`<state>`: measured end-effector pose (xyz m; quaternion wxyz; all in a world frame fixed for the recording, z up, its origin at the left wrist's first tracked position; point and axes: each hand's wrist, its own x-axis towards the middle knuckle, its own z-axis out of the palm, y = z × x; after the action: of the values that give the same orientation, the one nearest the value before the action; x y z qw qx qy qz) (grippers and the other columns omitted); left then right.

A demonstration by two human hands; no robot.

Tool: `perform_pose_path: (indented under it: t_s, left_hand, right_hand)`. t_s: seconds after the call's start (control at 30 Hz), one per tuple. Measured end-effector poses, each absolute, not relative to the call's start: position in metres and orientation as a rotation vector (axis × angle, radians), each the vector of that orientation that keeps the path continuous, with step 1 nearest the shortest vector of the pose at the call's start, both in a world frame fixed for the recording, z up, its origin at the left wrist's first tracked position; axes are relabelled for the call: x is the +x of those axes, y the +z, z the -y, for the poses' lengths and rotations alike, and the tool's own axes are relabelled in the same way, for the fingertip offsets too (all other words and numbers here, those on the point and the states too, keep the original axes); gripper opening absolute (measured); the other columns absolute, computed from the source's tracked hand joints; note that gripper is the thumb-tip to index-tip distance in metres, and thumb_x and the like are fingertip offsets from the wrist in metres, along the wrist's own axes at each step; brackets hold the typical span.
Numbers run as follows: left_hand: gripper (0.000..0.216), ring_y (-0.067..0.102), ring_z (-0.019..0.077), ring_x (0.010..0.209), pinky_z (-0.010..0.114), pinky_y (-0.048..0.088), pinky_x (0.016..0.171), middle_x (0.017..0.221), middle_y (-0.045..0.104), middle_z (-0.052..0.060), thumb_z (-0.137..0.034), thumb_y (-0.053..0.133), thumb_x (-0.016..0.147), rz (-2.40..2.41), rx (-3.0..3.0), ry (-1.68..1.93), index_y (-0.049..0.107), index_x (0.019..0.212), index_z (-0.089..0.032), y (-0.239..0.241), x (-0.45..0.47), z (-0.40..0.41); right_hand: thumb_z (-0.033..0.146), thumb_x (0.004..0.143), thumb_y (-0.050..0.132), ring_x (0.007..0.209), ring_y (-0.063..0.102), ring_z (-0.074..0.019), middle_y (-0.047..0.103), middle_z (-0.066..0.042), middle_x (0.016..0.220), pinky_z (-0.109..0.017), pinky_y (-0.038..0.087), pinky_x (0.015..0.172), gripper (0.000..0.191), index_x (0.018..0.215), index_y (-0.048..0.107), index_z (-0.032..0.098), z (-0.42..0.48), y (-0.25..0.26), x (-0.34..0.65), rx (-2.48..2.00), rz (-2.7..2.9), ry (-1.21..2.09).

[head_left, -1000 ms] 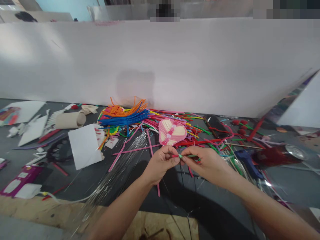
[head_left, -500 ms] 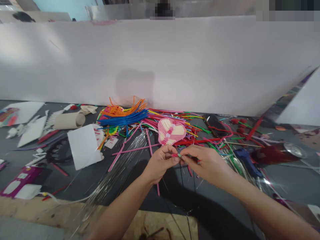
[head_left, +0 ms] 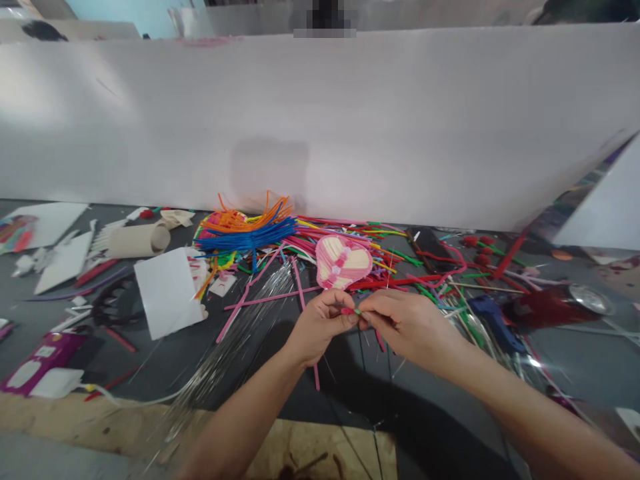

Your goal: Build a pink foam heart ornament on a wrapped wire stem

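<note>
My left hand (head_left: 323,327) and my right hand (head_left: 407,325) meet at the middle of the view, pinching a short pink and green pipe cleaner (head_left: 350,311) between their fingertips. Much of its length is hidden by my fingers. Just beyond my hands lies a pink and cream heart-shaped pipe cleaner craft (head_left: 343,263), not touched by either hand. A loose pink pipe cleaner (head_left: 301,293) runs past my left hand, and silver tinsel strands (head_left: 240,340) lie to its left.
A heap of orange, blue and mixed pipe cleaners (head_left: 245,233) spreads across the dark worktable (head_left: 105,370). A white board (head_left: 320,127) stands behind it. Further out are a cardboard roll (head_left: 137,240), white card (head_left: 167,293), a blue tool (head_left: 493,313) and a dark red foil object (head_left: 547,308).
My hands have drawn slightly closer around the small piece, and less of its green length shows. The whole view has shifted slightly.
</note>
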<state>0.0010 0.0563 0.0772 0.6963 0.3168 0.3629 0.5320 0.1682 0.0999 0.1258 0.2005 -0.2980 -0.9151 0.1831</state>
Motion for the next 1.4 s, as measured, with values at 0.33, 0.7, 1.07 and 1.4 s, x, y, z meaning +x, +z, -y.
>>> perform_pose_path:
  t_s: [0.33,0.7,1.07,1.4]
  left_hand:
    - [0.020,0.061,0.0100,0.065,0.020,0.044,0.066,0.066,0.066,0.000,-0.019,0.075,0.068,-0.793,0.715,1.202,0.057,0.075,-0.014,0.077,0.001,-0.057]
    - [0.025,0.061,0.0105,0.067,0.020,0.043,0.066,0.069,0.066,0.001,-0.022,0.078,0.064,-0.867,0.698,1.160,0.057,0.075,-0.014,0.076,0.000,-0.056]
    - [0.014,0.061,0.0088,0.069,0.019,0.044,0.070,0.070,0.066,0.000,-0.021,0.071,0.073,-0.867,0.755,1.185,0.060,0.076,-0.013,0.076,0.000,-0.056]
    - [0.024,0.066,0.0110,0.067,0.022,0.048,0.071,0.067,0.070,0.001,-0.022,0.078,0.064,-0.975,0.663,1.143,0.060,0.078,-0.014,0.078,0.004,-0.058]
  right_hand:
    - [0.009,0.084,0.048,0.076,0.061,-0.0177,0.068,-0.006,0.082,-0.029,0.045,0.071,0.018,0.084,0.064,0.017,-0.097,0.121,0.171,-0.751,2.659,0.223]
    - [0.005,0.078,0.051,0.077,0.061,-0.0179,0.067,-0.005,0.080,-0.028,0.045,0.070,0.020,0.087,0.063,0.018,-0.100,0.121,0.171,-0.759,2.758,0.220]
    - [0.009,0.087,0.045,0.083,0.059,-0.0199,0.066,-0.008,0.091,-0.033,0.049,0.077,0.022,0.098,0.063,0.013,-0.103,0.122,0.178,-0.594,2.675,0.132]
    - [0.009,0.085,0.047,0.079,0.056,-0.0229,0.064,-0.011,0.085,-0.036,0.049,0.070,0.019,0.089,0.065,0.011,-0.107,0.140,0.182,-0.425,2.806,-0.209]
